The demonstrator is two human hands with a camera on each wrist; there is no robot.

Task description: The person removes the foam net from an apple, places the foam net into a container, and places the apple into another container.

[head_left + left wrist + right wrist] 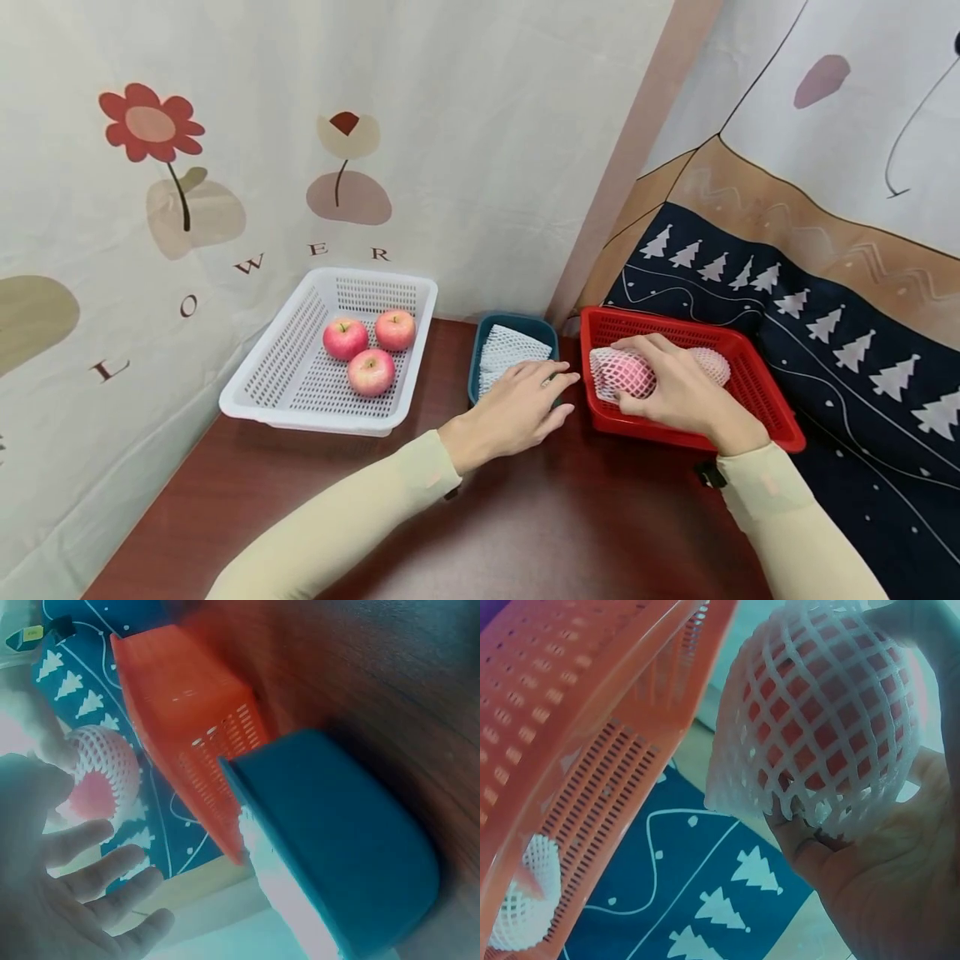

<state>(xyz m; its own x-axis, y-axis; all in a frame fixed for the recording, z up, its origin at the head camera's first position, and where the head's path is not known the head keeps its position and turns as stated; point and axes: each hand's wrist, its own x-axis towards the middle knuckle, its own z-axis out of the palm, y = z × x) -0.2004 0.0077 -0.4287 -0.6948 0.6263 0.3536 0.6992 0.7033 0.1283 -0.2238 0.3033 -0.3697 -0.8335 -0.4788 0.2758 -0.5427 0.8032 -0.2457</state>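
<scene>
My right hand [678, 387] grips an apple in a white foam net [628, 375], with the thumb and fingers around its sides. In the head view it overlaps the red basket [757, 408], and the right wrist view shows the netted apple [817, 720] raised above that basket's rim. A second netted apple [711, 365] lies inside the red basket. My left hand [513, 412] holds nothing, its fingers spread and loosely bent toward the apple. It hovers by the small teal container [525, 319], partly covering it. White foam nets [506, 354] lie in that container.
To the left, a white basket [251, 408] holds three bare red apples [371, 372]. All the containers stand on a dark reddish table [570, 525]. Behind them hangs a pale printed curtain [480, 167], and a navy cloth with tree prints [825, 367] borders the right side.
</scene>
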